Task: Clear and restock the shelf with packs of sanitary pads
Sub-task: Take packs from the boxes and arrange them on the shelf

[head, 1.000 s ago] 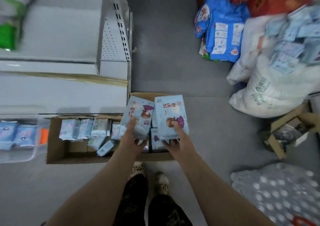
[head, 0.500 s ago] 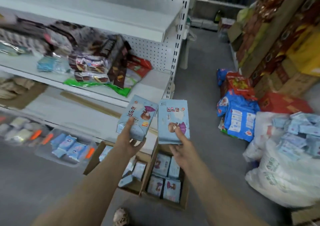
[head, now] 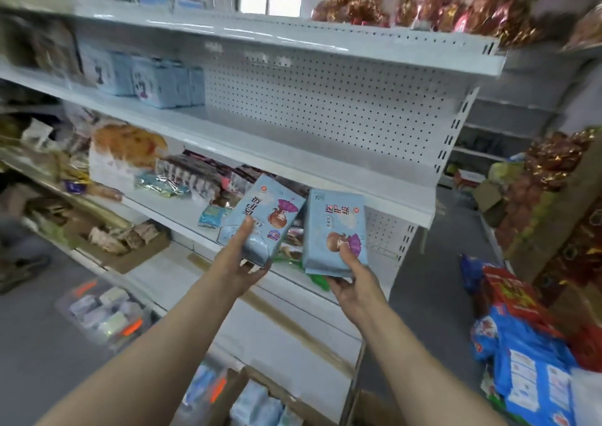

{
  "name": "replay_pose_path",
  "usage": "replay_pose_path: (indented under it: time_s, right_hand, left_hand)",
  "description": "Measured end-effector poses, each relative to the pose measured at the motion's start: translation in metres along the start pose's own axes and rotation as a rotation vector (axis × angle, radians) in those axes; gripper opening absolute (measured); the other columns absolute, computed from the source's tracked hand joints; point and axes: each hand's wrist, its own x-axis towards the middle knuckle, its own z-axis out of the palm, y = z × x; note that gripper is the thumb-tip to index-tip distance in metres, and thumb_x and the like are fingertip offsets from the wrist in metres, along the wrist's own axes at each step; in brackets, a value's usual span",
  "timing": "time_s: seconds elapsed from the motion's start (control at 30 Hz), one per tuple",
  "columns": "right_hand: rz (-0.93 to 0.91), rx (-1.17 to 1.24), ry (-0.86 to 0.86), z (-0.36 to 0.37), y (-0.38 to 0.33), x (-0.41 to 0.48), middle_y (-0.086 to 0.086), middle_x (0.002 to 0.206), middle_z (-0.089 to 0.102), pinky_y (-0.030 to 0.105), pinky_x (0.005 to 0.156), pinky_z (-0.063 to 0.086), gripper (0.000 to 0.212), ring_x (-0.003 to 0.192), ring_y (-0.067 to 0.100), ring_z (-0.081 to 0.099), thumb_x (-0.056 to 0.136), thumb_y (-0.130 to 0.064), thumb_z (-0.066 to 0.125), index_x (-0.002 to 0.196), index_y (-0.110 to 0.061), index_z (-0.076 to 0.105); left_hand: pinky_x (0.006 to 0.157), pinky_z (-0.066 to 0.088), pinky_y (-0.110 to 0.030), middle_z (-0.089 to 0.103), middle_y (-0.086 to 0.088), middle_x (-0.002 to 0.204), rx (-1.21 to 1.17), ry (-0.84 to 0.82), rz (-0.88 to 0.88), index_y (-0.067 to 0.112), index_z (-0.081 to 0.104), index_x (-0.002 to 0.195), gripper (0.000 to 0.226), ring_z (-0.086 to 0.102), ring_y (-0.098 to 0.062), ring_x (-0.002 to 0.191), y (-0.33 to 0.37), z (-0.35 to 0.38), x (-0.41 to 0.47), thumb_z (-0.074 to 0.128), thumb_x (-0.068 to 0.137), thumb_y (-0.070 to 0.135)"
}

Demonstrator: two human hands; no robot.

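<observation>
My left hand (head: 239, 264) grips a light blue pad pack (head: 264, 222), tilted to the right, thumb on its front. My right hand (head: 353, 282) holds a second light blue pad pack (head: 335, 226) upright from below, thumb pressed on its face. Both packs hang in front of the white shelf's (head: 325, 168) front lip. That shelf board is bare on its right part, and several similar blue pad packs (head: 153, 80) stand at its back left.
The shelf below carries snack bags (head: 182, 174) and a small teal packet (head: 211, 215). A cardboard box of blue packs (head: 257, 407) sits on the floor below. Blue and red bags (head: 524, 360) pile up at the right. A clear bin (head: 104, 314) lies at lower left.
My view has swung up from the floor box to the shelves. Both hands lifted their packs from box height up to the level of the middle shelf.
</observation>
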Motion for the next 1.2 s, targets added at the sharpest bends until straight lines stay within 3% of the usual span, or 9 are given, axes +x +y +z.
replay_pose_path:
  time_s: [0.07,0.2,0.33,0.4,0.57,0.7,0.8,1.03,1.2]
  right_hand:
    - [-0.022,-0.019,-0.013,0.05,0.01,0.014,0.006,0.106,0.076,0.042,0.081,0.061,0.038,0.106,0.025,0.069,0.077,-0.02,0.078,0.114,-0.017,0.068]
    - [-0.045,0.004,-0.018,0.139,0.03,0.037,0.006,0.114,0.074,0.052,0.102,0.05,0.027,0.118,0.028,0.064,0.083,-0.02,0.078,0.109,-0.019,0.07]
    - [-0.068,0.006,-0.045,0.206,0.043,0.06,0.007,0.125,0.069,0.049,0.102,0.051,0.031,0.12,0.027,0.061,0.086,-0.023,0.079,0.115,-0.017,0.069]
    - [-0.089,-0.009,-0.051,0.232,0.046,0.072,0.007,0.117,0.073,0.048,0.102,0.052,0.029,0.117,0.027,0.064,0.084,-0.025,0.079,0.111,-0.018,0.069]
    - [-0.13,-0.074,-0.034,0.285,0.044,0.122,0.008,0.104,0.077,0.039,0.08,0.059,0.044,0.104,0.025,0.07,0.077,-0.025,0.082,0.116,-0.011,0.067]
    - [-0.159,-0.123,-0.05,0.325,0.045,0.179,0.006,0.1,0.078,0.039,0.084,0.06,0.037,0.098,0.023,0.073,0.082,-0.024,0.081,0.114,-0.011,0.068]
    - [-0.161,-0.125,-0.042,0.356,0.048,0.225,0.004,0.092,0.079,0.037,0.082,0.06,0.03,0.091,0.021,0.073,0.085,-0.022,0.08,0.11,-0.011,0.068]
    - [-0.146,-0.185,-0.04,0.422,0.056,0.308,0.006,0.094,0.079,0.043,0.087,0.06,0.034,0.09,0.023,0.075,0.083,-0.023,0.082,0.111,-0.009,0.068]
    - [-0.149,-0.262,0.031,0.447,0.074,0.338,0.005,0.092,0.078,0.039,0.081,0.062,0.036,0.077,0.017,0.075,0.08,-0.031,0.084,0.108,-0.012,0.07]
  left_hand:
    - [0.074,0.059,-0.046,0.067,-0.01,0.12,0.016,-0.02,0.039,0.019,0.065,0.114,0.062,0.063,-0.03,0.108,0.047,-0.017,0.014,0.087,0.064,0.046]
    - [0.079,0.057,-0.049,0.069,-0.01,0.107,0.044,-0.047,0.071,0.016,0.065,0.103,0.037,0.064,-0.03,0.1,0.129,-0.045,0.038,0.083,0.076,0.032]
    - [0.077,0.057,-0.049,0.069,-0.011,0.106,0.043,-0.083,0.082,0.016,0.064,0.104,0.032,0.065,-0.029,0.098,0.194,-0.064,0.062,0.081,0.08,0.027]
    - [0.08,0.056,-0.05,0.069,-0.01,0.104,0.027,-0.076,0.081,0.016,0.063,0.102,0.028,0.064,-0.028,0.097,0.22,-0.07,0.075,0.079,0.082,0.025]
    - [0.073,0.055,-0.045,0.07,-0.007,0.105,-0.007,-0.07,0.073,0.018,0.064,0.101,0.03,0.064,-0.026,0.098,0.278,-0.084,0.127,0.082,0.08,0.029]
    - [0.082,0.054,-0.035,0.075,-0.006,0.081,-0.048,-0.093,0.07,0.017,0.065,0.095,0.026,0.07,-0.023,0.072,0.318,-0.085,0.176,0.077,0.083,0.038]
    - [0.063,0.054,-0.026,0.074,-0.003,0.068,-0.074,-0.107,0.062,0.018,0.067,0.09,0.028,0.069,-0.019,0.051,0.349,-0.081,0.215,0.075,0.082,0.044]
    - [0.07,0.047,-0.028,0.076,-0.001,0.084,0.034,-0.085,0.099,0.023,0.071,0.095,0.036,0.068,-0.02,0.071,0.425,-0.091,0.295,0.083,0.072,0.049]
    - [0.059,0.047,-0.028,0.076,0.002,0.083,0.243,-0.091,0.082,0.026,0.069,0.091,0.036,0.069,-0.018,0.066,0.474,-0.104,0.346,0.081,0.072,0.055]
